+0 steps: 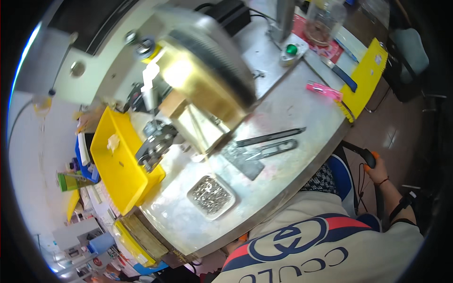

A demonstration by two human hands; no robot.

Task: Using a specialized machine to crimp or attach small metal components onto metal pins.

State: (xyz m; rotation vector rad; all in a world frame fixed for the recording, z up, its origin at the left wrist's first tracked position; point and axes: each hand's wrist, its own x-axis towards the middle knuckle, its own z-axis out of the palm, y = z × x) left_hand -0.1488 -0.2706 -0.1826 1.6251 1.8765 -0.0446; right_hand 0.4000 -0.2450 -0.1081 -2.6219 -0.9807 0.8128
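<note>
At the right, my right hand [376, 170], with orange covers on some fingertips, is closed around the end of a black curved handle [362, 153] beside the seat. Only a sliver of my left hand [232, 246] shows under the table's front edge, with a bit of orange at a fingertip; its fingers are mostly hidden. On the metal-topped table [186, 226] nearest me, a white square dish [226, 203] holds many small metal parts. Thread snips [276, 149], dark tweezers [271, 137] and a flat grey plate [245, 166] lie behind it.
A bench machine with a brass-coloured housing [203, 89] stands at the back. Left of it sits a yellow bin [127, 188]. Toward the right are a green push button [291, 49], a pink tool [324, 90], a blue-handled knife [344, 77] and a yellow tray [367, 78].
</note>
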